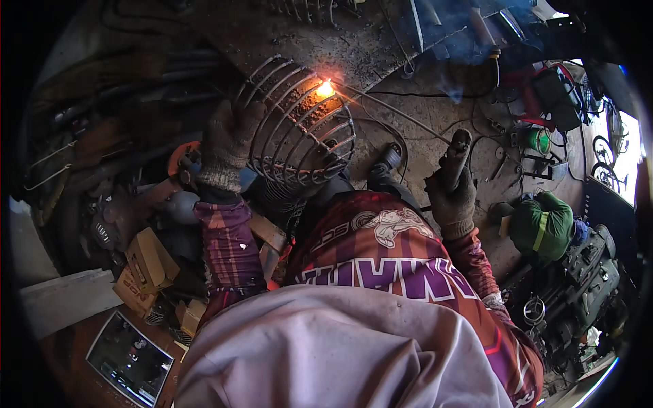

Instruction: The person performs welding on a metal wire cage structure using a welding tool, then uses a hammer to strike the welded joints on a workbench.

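A rounded cage of curved metal rods [271, 144] rests against the edge of the workbench, above my legs. My gloved left hand [235, 136] is closed at its left side, gripping the rods; some fingers are hidden in shadow. In my gloved right hand [454, 194] is a dark welding electrode holder [460, 141]. A long thin welding rod [401, 112] reaches from it leftward to the cage. At the rod's tip, a bright orange-white arc [325, 88] glows on the cage's upper right part.
Dark grit covers the workbench [367, 47]. Cables [435, 95] cross the floor to the right. A red chair [534, 92], a green bundle with a yellow strip [544, 228] and dark machinery [592, 265] stand right. Cardboard boxes [151, 258] and a monitor [129, 360] are lower left.
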